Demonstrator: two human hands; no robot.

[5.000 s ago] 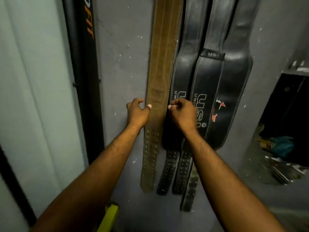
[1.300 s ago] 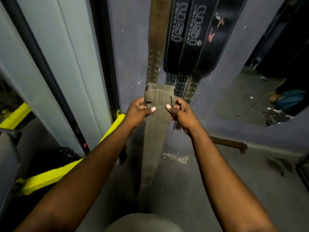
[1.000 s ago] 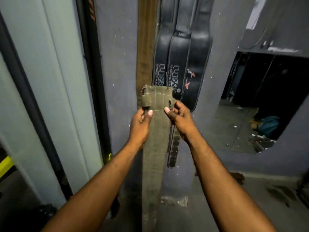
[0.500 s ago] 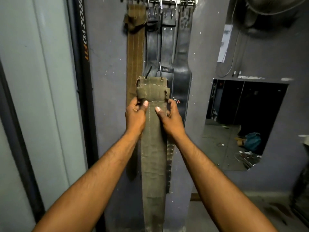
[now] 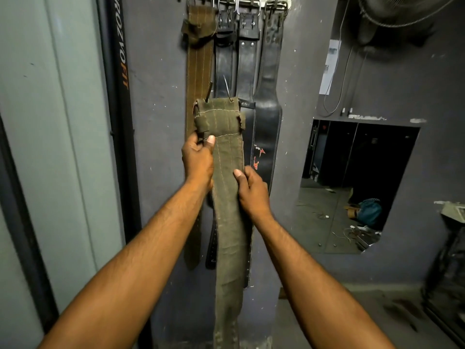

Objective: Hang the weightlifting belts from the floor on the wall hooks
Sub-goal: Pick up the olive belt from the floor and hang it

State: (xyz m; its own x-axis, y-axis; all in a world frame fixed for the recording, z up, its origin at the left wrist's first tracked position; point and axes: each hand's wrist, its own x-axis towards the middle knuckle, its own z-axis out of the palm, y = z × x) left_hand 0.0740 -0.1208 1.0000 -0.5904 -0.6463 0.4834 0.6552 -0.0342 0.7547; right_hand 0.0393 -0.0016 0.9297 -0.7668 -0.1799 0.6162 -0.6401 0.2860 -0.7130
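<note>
I hold an olive-green fabric weightlifting belt (image 5: 227,222) upright in front of the grey wall, buckle end up. My left hand (image 5: 197,159) grips its left edge just under the buckle end. My right hand (image 5: 251,191) grips the right edge lower down. The belt's buckle prongs stick up at its top. High on the wall runs a metal hook rail (image 5: 239,1). From it hang a brown belt (image 5: 200,61) and three black leather belts (image 5: 247,59), side by side. The held belt's top is well below the rail.
A black upright post with orange lettering (image 5: 119,96) stands left of the belts, beside a pale panel (image 5: 63,122). A wall opening or mirror (image 5: 352,187) at right shows a floor with a blue bag (image 5: 368,211). A fan (image 5: 407,11) hangs upper right.
I have picked the green belt up from low down and raised it as my view tilted up to the hook rail. My right hand has slid lower along the belt's right edge.
</note>
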